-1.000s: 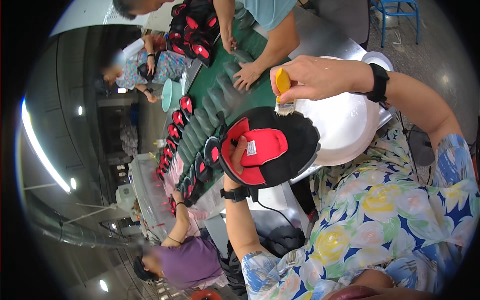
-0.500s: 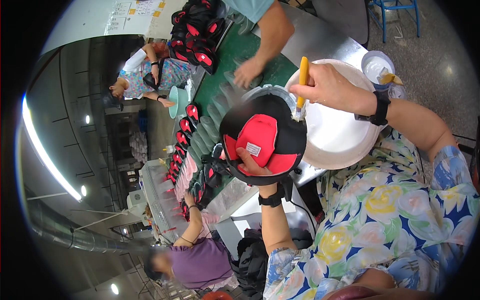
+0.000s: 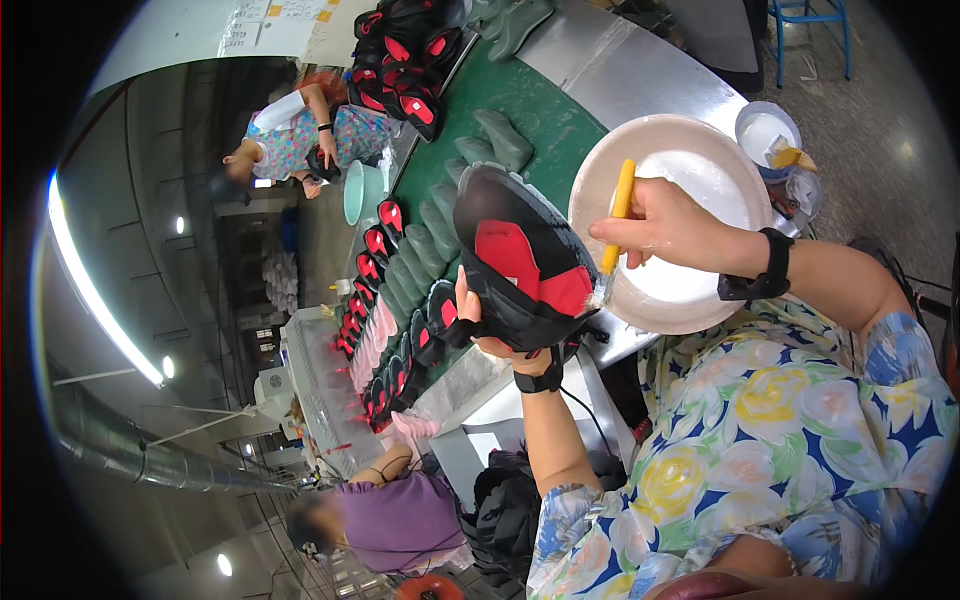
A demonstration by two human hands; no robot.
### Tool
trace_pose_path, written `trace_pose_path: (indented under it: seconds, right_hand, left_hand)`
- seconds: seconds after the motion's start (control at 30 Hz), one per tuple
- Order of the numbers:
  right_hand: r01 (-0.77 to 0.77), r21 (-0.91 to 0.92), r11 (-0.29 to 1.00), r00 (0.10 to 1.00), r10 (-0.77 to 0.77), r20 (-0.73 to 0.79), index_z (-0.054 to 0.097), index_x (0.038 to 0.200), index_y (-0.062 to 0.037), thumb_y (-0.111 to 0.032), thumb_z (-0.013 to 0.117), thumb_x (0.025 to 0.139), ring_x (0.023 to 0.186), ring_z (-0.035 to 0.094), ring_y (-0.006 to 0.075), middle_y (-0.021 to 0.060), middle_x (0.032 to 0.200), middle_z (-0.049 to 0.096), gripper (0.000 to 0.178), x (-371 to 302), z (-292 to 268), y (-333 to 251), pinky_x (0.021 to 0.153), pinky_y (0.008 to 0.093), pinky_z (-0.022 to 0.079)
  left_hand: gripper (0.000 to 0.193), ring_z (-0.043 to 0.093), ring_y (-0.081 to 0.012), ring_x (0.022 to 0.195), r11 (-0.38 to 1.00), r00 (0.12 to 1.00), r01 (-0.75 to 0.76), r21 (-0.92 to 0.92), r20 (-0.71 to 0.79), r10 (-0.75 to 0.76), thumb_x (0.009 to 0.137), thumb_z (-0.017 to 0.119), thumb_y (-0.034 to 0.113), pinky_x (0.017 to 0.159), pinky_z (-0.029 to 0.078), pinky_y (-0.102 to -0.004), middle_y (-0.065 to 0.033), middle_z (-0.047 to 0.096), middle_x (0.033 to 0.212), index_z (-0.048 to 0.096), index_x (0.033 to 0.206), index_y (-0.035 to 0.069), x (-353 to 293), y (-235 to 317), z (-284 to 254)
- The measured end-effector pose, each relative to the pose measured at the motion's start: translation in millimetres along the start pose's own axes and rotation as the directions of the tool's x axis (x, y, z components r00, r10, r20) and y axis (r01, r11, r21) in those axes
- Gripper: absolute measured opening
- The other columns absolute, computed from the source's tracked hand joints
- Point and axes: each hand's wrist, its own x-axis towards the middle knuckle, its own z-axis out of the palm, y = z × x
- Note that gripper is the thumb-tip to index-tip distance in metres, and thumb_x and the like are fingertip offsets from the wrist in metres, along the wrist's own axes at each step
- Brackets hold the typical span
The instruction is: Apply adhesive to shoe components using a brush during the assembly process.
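My left hand (image 3: 485, 335) is closed around a black shoe upper (image 3: 478, 200) with a red lining, holding it tilted with its inside facing up. A pale whitish band runs along part of its edge. In my right hand (image 3: 665, 225) is a paintbrush (image 3: 623, 195) with a yellow handle, gripped between thumb and fingers. Its bristles point down and meet the near right edge of the upper, beside the red lining. Under my right hand stands a wide beige basin (image 3: 597, 150) of white liquid (image 3: 690, 172).
A green conveyor belt (image 3: 560, 110) carries grey-green shoe lasts (image 3: 505, 140) and rows of red-and-black uppers (image 3: 390, 215). More uppers (image 3: 400, 75) are piled at the far side. A small white bucket (image 3: 768, 130) with another brush stands right of the basin. Two co-workers (image 3: 400, 525) (image 3: 320, 130) are at left.
The upper has been turned and tilted in my left hand. My brush has moved toward me along its edge. A co-worker's arm has left the belt at the top.
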Motion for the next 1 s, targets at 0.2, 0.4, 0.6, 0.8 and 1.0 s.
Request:
trace_pose_path:
  seconds: [0.2,0.4,0.6,0.8,1.0]
  right_hand:
    - [0.412,-0.017,0.911,0.911,-0.411,0.046,0.059,0.096,-0.0003,-0.02,0.069,0.091,0.074,0.068,0.0167,0.0104,0.083,0.069,0.023,10,-17,-3,0.067,0.0265,0.052]
    - [0.859,-0.112,0.5,0.508,-0.8,0.319,0.059,0.098,-0.0046,-0.013,0.073,0.086,0.082,0.068,0.0261,0.0081,0.088,0.066,0.02,18,-3,-13,0.071,0.0334,0.053]
    - [0.952,-0.185,0.243,0.303,-0.821,0.484,0.054,0.093,-0.0049,-0.016,0.065,0.089,0.078,0.064,0.0321,0.0092,0.082,0.06,0.016,38,10,-4,0.071,0.0393,0.053]
    - [0.814,-0.425,0.395,0.576,-0.642,0.506,0.052,0.092,-0.0016,-0.019,0.065,0.088,0.075,0.063,0.0378,0.0162,0.081,0.061,0.022,39,-3,-8,0.068,0.0423,0.052]
    - [0.616,-0.523,0.589,0.787,-0.497,0.366,0.054,0.091,0.0034,-0.018,0.065,0.085,0.067,0.063,0.0395,0.0209,0.072,0.063,0.025,39,-17,-1,0.064,0.0448,0.05]
  left_hand:
    - [0.035,0.055,-0.0258,0.122,0.704,0.871,0.118,0.7,0.267,-0.412,0.1,0.056,0.023,0.106,0.045,-0.0467,-0.0129,0.057,0.13,0.053,0.129,0.004,11,6,-42]
    - [0.035,0.064,-0.0189,0.105,0.634,0.262,0.557,0.536,0.611,-0.747,0.091,0.067,0.011,0.088,0.056,-0.0349,-0.0089,0.061,0.123,0.058,0.123,-0.001,-33,-10,-46]
    - [0.038,0.064,-0.0196,0.101,0.123,0.237,0.958,-0.258,0.475,-0.848,0.091,0.066,0.012,0.091,0.052,-0.0322,-0.0098,0.063,0.119,0.057,0.126,0.0,-34,21,-5]
    - [0.037,0.065,-0.0199,0.101,0.138,0.213,0.969,-0.204,0.414,-0.885,0.091,0.066,0.011,0.092,0.052,-0.0323,-0.01,0.063,0.119,0.057,0.126,0.0,-34,22,-7]
    - [0.036,0.065,-0.0201,0.101,0.141,0.188,0.979,-0.148,0.389,-0.902,0.091,0.065,0.011,0.093,0.052,-0.0324,-0.0103,0.063,0.118,0.058,0.125,0.001,-37,19,-6]
